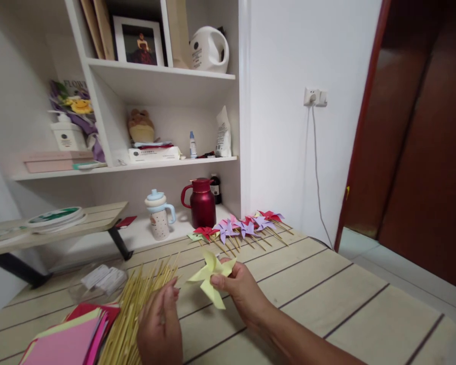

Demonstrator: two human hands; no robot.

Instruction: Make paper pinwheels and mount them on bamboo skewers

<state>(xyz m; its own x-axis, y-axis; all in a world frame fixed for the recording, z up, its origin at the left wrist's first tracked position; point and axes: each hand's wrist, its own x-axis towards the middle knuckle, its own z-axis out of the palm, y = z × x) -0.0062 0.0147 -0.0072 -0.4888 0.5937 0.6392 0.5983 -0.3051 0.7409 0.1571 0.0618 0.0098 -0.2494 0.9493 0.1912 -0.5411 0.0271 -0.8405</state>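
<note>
At the far left edge of the wooden table (327,299), a stack of coloured paper sheets (70,337) runs off the bottom of the frame, pink on top with red and pale yellow beneath. Just right of that stack lies a bundle of bamboo sticks (137,304), fanned toward the back of the table, with a clear plastic bag (99,281) behind it. The left hand (161,327) rests on the right side of the bundle, fingers curled loosely downward with the tips pinched around one stick; whether it has lifted that stick cannot be told. Right of the bundle, raised above the tabletop, the yellow paper pinwheel (212,276) is pinched at its centre by the thumb and fingers of the right hand (239,291), palm turned left, forearm coming in from the lower right. The two hands are near each other but apart. Behind the pinwheel, a row of finished pinwheels (237,229) in red, purple and pink lies along the table's back edge. Right of the hands the table surface is bare to its right edge, with floor beyond.
</note>
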